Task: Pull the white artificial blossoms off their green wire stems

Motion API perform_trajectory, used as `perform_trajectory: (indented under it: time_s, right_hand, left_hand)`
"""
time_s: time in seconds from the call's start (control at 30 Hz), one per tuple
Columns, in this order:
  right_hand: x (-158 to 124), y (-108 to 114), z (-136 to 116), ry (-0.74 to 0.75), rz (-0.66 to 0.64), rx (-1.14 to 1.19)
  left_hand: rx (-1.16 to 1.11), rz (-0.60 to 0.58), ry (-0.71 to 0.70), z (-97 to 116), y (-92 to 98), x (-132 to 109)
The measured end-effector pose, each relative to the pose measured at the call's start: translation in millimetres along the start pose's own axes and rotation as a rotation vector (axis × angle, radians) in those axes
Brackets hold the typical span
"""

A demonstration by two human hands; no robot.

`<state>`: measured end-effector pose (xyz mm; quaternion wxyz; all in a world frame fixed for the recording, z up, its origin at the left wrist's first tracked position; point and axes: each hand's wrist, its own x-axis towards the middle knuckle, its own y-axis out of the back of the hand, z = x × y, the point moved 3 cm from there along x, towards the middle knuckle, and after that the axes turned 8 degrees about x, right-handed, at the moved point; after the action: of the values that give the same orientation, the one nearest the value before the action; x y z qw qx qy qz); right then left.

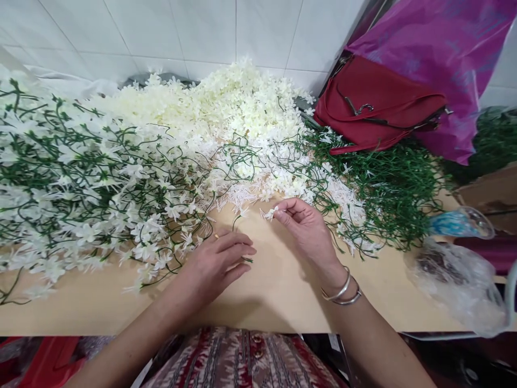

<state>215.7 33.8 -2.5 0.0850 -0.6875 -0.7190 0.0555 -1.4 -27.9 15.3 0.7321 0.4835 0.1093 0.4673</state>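
My left hand (216, 264) is closed on a thin green artificial flower stem (234, 222). The stem's curved top with a small pale tip rises behind the fingers, and its other end pokes out near the thumb. To the right, my right hand (302, 226) pinches a small white artificial flower (270, 213) between thumb and forefinger. The stem and this flower are apart. Beyond both hands lie loose white stamen pieces (236, 196) and a heap of cream petals (242, 102). Flowers on green stems (133, 210) are piled at the left.
Green stems (404, 194) form a mound at the right, with a red handbag (379, 102) resting on it. A purple plastic bag (456, 64) is behind. At the right edge are a blue patterned cup (456, 222) and a clear plastic bag (464, 285). A tiled wall (210, 32) bounds the table.
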Motion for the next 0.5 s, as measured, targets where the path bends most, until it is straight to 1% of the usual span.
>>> perform_trajectory:
  time_s: [0.07,0.1,0.17,0.27,0.37,0.43,0.5]
  right_hand:
    - [1,1,1,-0.027,-0.012,0.043]
    - [2,1,1,-0.040,-0.018,0.059]
    - [2,2,1,-0.062,-0.025,0.078]
    - [2,2,0,-0.084,-0.015,0.116]
    - [3,0,2,-0.121,-0.020,0.170]
    - [3,-2,3,-0.144,-0.045,0.194]
    - [3,-3,3,-0.160,-0.069,0.223]
  left_hand:
    - [0.116,-0.079,-0.056,-1,-4.0,-3]
    - [0.156,-0.093,-0.078,-2,-6.9,-4]
    - [0.203,-0.082,-0.119,-4,-13.4,-2]
    - [0.232,-0.016,-0.170,-5,-22.2,2]
    - [0.163,0.058,-0.184,-2,-25.2,6]
    - [0.085,0.120,-0.145,0,-23.1,9]
    - [0.022,0.172,-0.072,1,-20.0,12]
